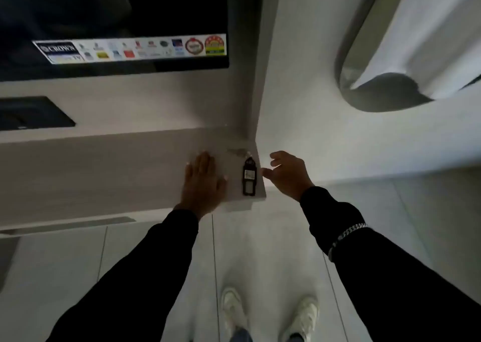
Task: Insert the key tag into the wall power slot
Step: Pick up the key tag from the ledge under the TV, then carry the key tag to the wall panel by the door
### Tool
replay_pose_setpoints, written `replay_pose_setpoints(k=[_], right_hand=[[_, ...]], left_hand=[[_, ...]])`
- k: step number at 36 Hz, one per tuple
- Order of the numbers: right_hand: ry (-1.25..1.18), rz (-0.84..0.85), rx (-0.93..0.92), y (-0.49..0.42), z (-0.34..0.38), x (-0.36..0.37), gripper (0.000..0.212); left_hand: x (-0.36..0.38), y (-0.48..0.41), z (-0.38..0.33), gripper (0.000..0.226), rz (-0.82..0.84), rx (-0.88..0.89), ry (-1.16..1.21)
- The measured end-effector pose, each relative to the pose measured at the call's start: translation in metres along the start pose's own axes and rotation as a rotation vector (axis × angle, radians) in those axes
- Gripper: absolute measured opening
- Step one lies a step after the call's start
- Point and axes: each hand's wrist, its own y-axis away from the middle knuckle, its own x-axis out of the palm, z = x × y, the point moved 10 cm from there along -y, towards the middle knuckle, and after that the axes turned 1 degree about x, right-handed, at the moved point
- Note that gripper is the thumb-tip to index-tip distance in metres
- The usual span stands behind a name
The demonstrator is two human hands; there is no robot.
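Fingers and thumb of my right hand (285, 174) curl apart around nothing, just right of the key tag (249, 176) and not touching it. My left hand (202, 183) lies flat, fingers spread, palm on the shelf (104, 164), just left of the tag. The black tag rests near the shelf's right corner, its keys (238, 152) at its far end.

The black key tag (249, 176) with a pale label window lies flat near the desk's (130, 164) right corner.
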Motion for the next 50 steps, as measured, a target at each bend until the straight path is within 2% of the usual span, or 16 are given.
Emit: replay_pose_setpoints(k=[5,10,15,17,19,21,24,29,34,38,42,50], right_hand=[[0.008,-0.081,0.031,-0.011,-0.001,0.021,0.019],[0.009,-0.064,0.111,-0.017,-0.002,0.027,0.044],[0.091,-0.005,0.167,-0.020,-0.010,0.021,0.032],[-0.010,0.029,0.222,-0.017,-0.019,0.020,0.022],[-0.232,0.037,0.304,-0.011,-0.032,0.020,0.008],[-0.430,0.067,0.369,-0.003,-0.042,0.022,0.005],[-0.601,0.110,0.401,0.010,-0.048,0.019,0.019],[-0.770,0.117,0.429,0.038,-0.059,-0.003,0.018],[-0.864,0.056,0.419,0.068,-0.076,-0.048,0.012],[-0.923,0.003,0.429,0.095,-0.103,-0.094,0.009],[-0.983,-0.034,0.421,0.127,-0.135,-0.147,0.008],[-1.070,-0.125,0.386,0.203,-0.224,-0.260,0.008]], left_hand=[[0.010,-0.016,0.002,0.076,-0.030,0.005,-0.061],[0.011,-0.029,-0.001,0.082,-0.028,0.054,-0.112],[0.010,-0.031,-0.003,0.084,-0.039,0.051,-0.115],[0.009,-0.033,-0.004,0.086,-0.040,0.055,-0.115],[0.009,-0.035,-0.006,0.087,-0.039,0.059,-0.112],[0.008,-0.036,-0.007,0.086,-0.048,0.065,-0.115],[0.009,-0.036,-0.007,0.084,-0.043,0.075,-0.119],[0.016,-0.032,-0.024,0.079,0.029,0.160,-0.126],[0.027,-0.012,-0.096,0.077,0.123,0.290,-0.020],[0.024,0.019,-0.165,0.069,0.039,0.417,0.104],[0.019,0.040,-0.236,0.071,-0.018,0.481,0.208],[0.028,0.080,-0.409,0.068,-0.005,0.674,0.280]])
